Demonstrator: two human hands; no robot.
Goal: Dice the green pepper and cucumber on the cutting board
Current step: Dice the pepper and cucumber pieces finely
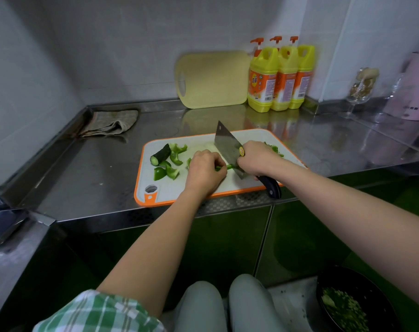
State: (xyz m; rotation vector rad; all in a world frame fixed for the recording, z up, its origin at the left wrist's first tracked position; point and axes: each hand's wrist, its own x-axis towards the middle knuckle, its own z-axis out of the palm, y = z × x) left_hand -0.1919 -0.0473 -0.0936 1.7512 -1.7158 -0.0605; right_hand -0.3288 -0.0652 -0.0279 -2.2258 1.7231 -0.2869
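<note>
I am logging a glossy stainless-steel counter (96, 168), a matt plastic cutting board (175, 188), a polished metal cleaver (225, 142), and a coarse cloth rag (110, 123).

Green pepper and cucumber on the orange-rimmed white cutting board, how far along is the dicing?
Done: a small pile of diced green bits lies at the right end of the white cutting board. In hand: the left hand pins a green pepper strip while the right hand grips the steel cleaver, its edge at the strip. Left: several large green pepper chunks and one dark-skinned cucumber piece lie uncut at the left end.
</note>
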